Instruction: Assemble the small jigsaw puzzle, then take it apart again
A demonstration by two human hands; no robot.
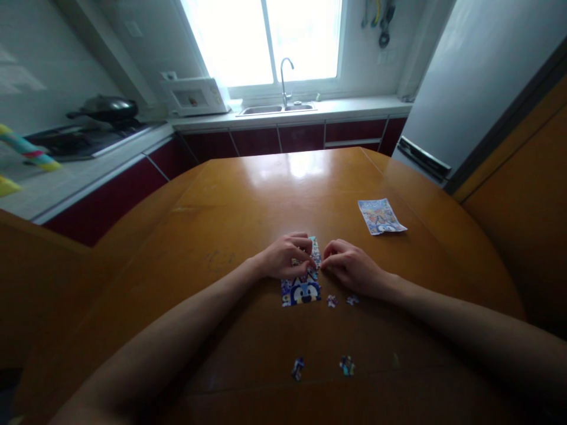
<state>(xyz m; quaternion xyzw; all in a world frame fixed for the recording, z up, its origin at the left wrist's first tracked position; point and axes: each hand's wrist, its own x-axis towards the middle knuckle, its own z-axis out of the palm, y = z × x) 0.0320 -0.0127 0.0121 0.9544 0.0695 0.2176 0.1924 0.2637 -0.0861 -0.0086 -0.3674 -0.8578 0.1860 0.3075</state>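
Note:
A small, partly assembled jigsaw puzzle (302, 290) with a blue cartoon face lies on the wooden table (248, 200). My left hand (286, 256) rests on the puzzle's upper part with its fingers curled down onto the pieces. From the right, my right hand (352, 267) meets the puzzle's upper right edge, fingers pinched together there. What the fingertips hold is too small to make out. Two loose pieces (342, 300) lie just below my right hand. Two more pieces (297, 368) (347, 365) lie nearer to me.
A printed picture sheet (380, 216) lies on the table to the far right. Behind the table run a kitchen counter with a sink (277, 108), a microwave (195, 96) and a stove with a pan (108, 109). A fridge (469, 82) stands at the right.

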